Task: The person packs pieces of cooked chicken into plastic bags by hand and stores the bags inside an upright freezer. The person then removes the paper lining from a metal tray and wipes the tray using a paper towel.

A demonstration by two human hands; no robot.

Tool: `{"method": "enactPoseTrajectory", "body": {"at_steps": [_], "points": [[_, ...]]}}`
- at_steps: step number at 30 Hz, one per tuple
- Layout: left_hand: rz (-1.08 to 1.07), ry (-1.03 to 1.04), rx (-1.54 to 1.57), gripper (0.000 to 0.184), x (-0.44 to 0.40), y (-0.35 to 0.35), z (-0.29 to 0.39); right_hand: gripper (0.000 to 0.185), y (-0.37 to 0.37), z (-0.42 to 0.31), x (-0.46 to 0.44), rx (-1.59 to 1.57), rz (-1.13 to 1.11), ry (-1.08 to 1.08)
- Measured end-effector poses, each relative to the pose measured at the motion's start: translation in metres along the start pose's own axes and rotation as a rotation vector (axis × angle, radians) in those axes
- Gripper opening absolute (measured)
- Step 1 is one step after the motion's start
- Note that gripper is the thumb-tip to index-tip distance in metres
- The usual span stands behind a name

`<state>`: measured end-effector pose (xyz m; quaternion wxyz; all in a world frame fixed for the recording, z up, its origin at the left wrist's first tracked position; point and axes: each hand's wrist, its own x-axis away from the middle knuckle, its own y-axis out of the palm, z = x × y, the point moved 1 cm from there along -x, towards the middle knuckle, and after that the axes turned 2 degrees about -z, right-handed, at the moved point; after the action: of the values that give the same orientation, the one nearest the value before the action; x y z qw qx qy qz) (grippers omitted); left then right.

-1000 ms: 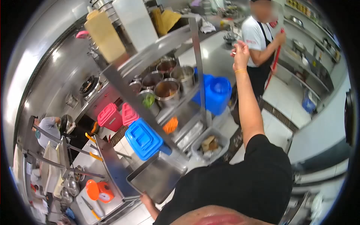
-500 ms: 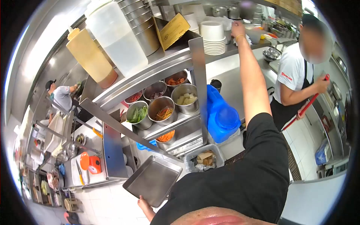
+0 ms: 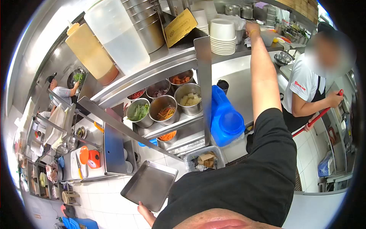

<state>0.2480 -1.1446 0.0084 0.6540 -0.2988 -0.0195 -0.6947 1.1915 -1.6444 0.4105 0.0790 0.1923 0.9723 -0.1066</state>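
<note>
My left hand (image 3: 145, 212) grips the near edge of a shallow rectangular metal tray (image 3: 150, 185), its thumb over the rim. The tray has nothing on it and is held low, over the floor. My right arm is stretched far forward to the upper shelf. There my right hand (image 3: 252, 29) is closed, with a bit of something whitish below it that I cannot make out. Beside it are a stack of white bowls (image 3: 223, 36) and a pale plastic bag (image 3: 237, 23).
Steel pots of cut vegetables (image 3: 164, 110) fill the rack below the shelf. A blue jug (image 3: 225, 122) and a plastic bin of scraps (image 3: 206, 158) stand alongside. At right, a co-worker (image 3: 305, 84) holds a red pole (image 3: 318, 116). Another person (image 3: 61, 89) works at far left.
The view has shifted slightly. The tray and left hand sit a little lower and further left. My right hand remains at the shelf. The co-worker at right appears closer.
</note>
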Motion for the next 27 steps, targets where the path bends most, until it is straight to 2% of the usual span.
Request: {"method": "enactPoseTrajectory", "body": {"at_steps": [1, 3, 6, 8, 9, 13, 16, 22, 27], "points": [[-0.025, -0.001, 0.018, 0.047, 0.002, 0.000, 0.002, 0.029, 0.001, -0.003, 0.008, -0.069, 0.014, 0.047], [-0.071, -0.003, 0.058, 0.049, 0.006, 0.000, 0.011, 0.031, 0.001, 0.001, 0.008, -0.096, -0.116, 0.085], [-0.031, -0.027, 0.061, 0.050, 0.005, 0.003, 0.011, 0.034, 0.000, 0.009, 0.007, -0.166, -0.201, 0.111], [0.061, 0.030, 0.115, 0.039, 0.009, 0.007, 0.009, 0.036, -0.001, 0.007, 0.011, -0.254, -0.183, 0.137], [0.108, 0.058, 0.144, 0.040, 0.013, 0.009, 0.008, 0.036, -0.001, 0.010, 0.005, -0.313, -0.155, 0.160], [0.052, 0.060, 0.149, 0.038, 0.028, 0.009, 0.012, 0.034, 0.002, 0.023, -0.004, -0.504, -0.172, 0.249], [0.037, 0.056, 0.159, 0.037, 0.034, 0.007, 0.011, 0.029, 0.003, 0.026, -0.006, -0.555, -0.167, 0.230], [0.043, 0.067, 0.117, 0.034, 0.047, 0.006, 0.015, 0.019, 0.010, 0.026, -0.031, -0.423, -0.117, 0.201], [-0.001, 0.046, 0.193, 0.033, 0.024, 0.001, -0.009, 0.014, 0.006, 0.031, -0.023, -0.465, -0.152, 0.198]]}}
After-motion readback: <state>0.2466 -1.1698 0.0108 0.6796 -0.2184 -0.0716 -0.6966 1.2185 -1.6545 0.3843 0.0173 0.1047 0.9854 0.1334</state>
